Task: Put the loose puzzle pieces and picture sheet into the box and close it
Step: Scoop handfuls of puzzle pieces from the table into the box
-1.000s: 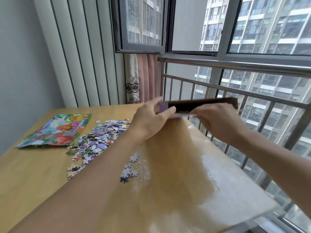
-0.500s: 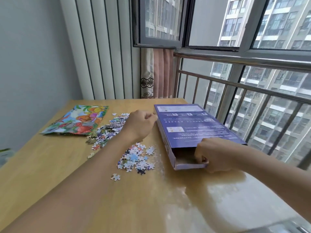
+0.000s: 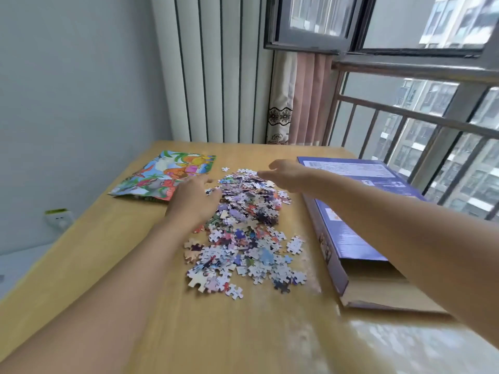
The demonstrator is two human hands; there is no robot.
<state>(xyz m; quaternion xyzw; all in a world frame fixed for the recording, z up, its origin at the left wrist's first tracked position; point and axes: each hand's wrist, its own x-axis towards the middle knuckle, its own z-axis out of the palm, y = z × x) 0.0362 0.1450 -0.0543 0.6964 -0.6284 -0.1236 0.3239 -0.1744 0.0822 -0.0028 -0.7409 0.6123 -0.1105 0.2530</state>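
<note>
Box (image 3: 361, 211) now set down flat on desk (image 3: 81, 265), near end open; left hand (image 3: 193, 202) and right hand (image 3: 290, 175), both released, newly flanking puzzle pieces (image 3: 243, 233). Gathering likely next.

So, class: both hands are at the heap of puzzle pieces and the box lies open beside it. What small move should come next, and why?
Probably close both hands round a scoop of pieces. The left hand and right hand flank the far end of the heap of pieces, fingers spread and holding nothing. The box lies to the right, its near end open, ready to take them.
</note>
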